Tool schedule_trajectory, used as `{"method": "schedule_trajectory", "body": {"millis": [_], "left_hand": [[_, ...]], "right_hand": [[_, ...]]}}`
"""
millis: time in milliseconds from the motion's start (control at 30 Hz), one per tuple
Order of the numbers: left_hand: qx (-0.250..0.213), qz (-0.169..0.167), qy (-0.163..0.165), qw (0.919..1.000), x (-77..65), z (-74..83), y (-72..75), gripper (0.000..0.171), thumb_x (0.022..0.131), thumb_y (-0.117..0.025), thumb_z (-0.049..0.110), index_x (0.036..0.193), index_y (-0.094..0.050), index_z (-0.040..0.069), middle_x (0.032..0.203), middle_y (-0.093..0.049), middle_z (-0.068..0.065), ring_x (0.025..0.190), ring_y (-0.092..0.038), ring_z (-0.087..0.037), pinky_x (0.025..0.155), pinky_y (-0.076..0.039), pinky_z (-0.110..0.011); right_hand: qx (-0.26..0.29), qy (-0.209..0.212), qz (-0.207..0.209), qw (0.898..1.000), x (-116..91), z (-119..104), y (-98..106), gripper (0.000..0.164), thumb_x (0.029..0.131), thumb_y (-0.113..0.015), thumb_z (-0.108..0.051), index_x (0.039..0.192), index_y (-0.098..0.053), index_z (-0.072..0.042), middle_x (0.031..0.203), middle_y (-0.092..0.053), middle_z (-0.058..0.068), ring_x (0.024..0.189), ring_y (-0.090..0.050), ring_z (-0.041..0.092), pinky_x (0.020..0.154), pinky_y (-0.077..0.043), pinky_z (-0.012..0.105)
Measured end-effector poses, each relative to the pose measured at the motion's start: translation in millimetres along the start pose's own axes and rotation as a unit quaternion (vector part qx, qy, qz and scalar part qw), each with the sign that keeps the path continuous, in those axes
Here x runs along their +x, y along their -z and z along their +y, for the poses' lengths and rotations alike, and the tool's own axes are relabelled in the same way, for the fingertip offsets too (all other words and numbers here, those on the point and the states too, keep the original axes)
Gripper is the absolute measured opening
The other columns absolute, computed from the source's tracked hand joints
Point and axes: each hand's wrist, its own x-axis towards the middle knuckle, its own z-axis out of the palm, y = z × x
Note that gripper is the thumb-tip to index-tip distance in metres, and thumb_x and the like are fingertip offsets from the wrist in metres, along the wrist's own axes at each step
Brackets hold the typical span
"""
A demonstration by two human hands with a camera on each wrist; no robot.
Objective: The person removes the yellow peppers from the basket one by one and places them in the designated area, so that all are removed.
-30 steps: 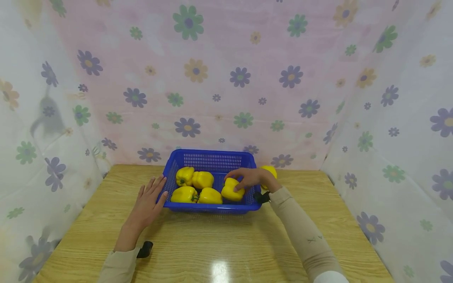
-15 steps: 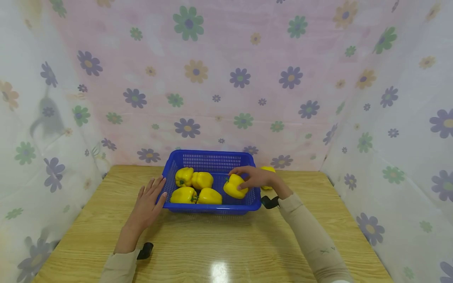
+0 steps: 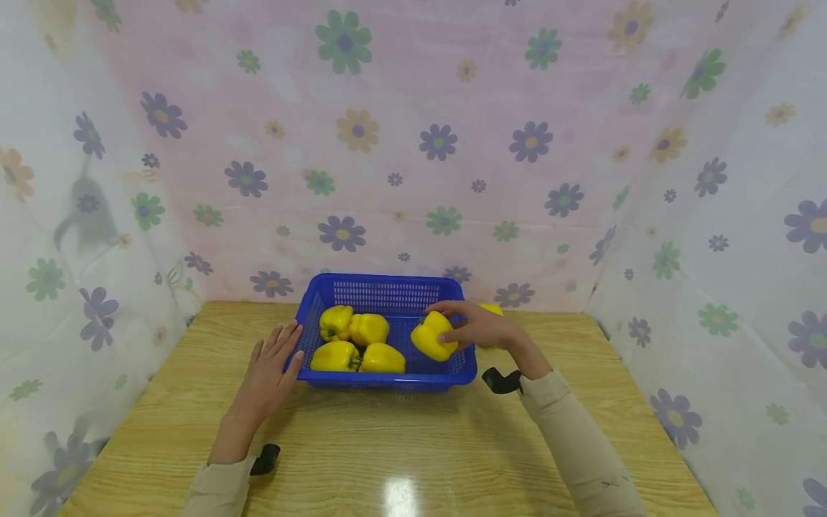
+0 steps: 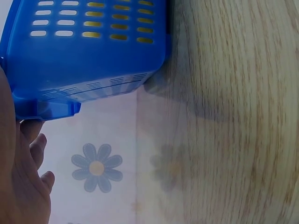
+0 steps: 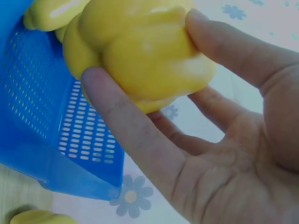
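My right hand (image 3: pixel 481 327) grips a yellow bell pepper (image 3: pixel 431 337) over the right part of a blue plastic basket (image 3: pixel 388 378). In the right wrist view, thumb and fingers curl round the smooth sides of that bell pepper (image 5: pixel 145 51). Several more yellow bell peppers (image 3: pixel 370 329) lie in the basket's left half, two in front and two behind. My left hand (image 3: pixel 265 373) rests on the basket's left rim with its fingers extended; the left wrist view shows it beside the basket's slotted wall (image 4: pixel 93 56).
Another yellow bell pepper (image 3: pixel 491 310) lies on the wooden table (image 3: pixel 362 445) right of the basket, partly hidden behind my right hand. A flower-patterned curtain (image 3: pixel 413 201) encloses the table at the back and both sides.
My right hand has lifted the bell pepper from the basket's right side and drawn it slightly up and right, tilting it. The left hand stays on the rim.
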Motion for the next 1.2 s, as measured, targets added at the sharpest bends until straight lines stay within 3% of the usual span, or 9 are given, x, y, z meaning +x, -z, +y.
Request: {"method": "schedule_trajectory", "body": {"millis": [167, 400, 667, 1200], "left_hand": [[0.004, 0.004, 0.0, 1.0, -0.1, 0.3, -0.3, 0.057, 0.111, -0.037, 0.036, 0.159, -0.034, 0.004, 0.166, -0.03, -0.017, 0.153, -0.018, -0.045, 0.12, -0.01, -0.069], [0.007, 0.004, 0.003, 1.0, -0.9, 1.8, 0.6, 0.057, 0.111, -0.037, 0.036, 0.159, -0.034, 0.004, 0.165, -0.03, -0.017, 0.154, -0.018, -0.045, 0.12, -0.009, -0.069], [0.008, 0.003, 0.006, 0.9999, -1.6, 1.6, 0.8, 0.058, 0.111, -0.038, 0.037, 0.159, -0.034, 0.005, 0.166, -0.03, -0.016, 0.154, -0.018, -0.044, 0.12, -0.009, -0.069], [0.006, 0.007, 0.003, 0.9999, -2.2, 3.6, 1.6, 0.056, 0.11, -0.04, 0.032, 0.159, -0.033, 0.004, 0.166, -0.03, -0.017, 0.154, -0.018, -0.044, 0.121, -0.007, -0.067]], "right_hand": [[0.02, -0.005, 0.014, 1.0, -8, -1, -1, 0.06, 0.099, -0.068, -0.018, 0.153, -0.044, -0.009, 0.142, -0.049, 0.027, 0.101, -0.069, 0.026, 0.086, -0.059, 0.056], [0.042, -0.018, 0.038, 0.998, -19, 3, -3, 0.063, 0.097, -0.07, -0.02, 0.153, -0.044, -0.011, 0.152, -0.04, 0.026, 0.105, -0.067, 0.027, 0.085, -0.061, 0.047], [0.076, -0.021, 0.058, 0.995, -35, 6, -1, 0.062, 0.097, -0.071, -0.023, 0.153, -0.045, -0.014, 0.15, -0.04, 0.025, 0.112, -0.066, 0.03, 0.089, -0.06, 0.048], [0.112, -0.014, 0.124, 0.986, -65, 35, 13, 0.067, 0.099, -0.068, -0.024, 0.158, -0.038, -0.017, 0.152, -0.039, 0.027, 0.113, -0.067, 0.033, 0.089, -0.061, 0.043]]}}
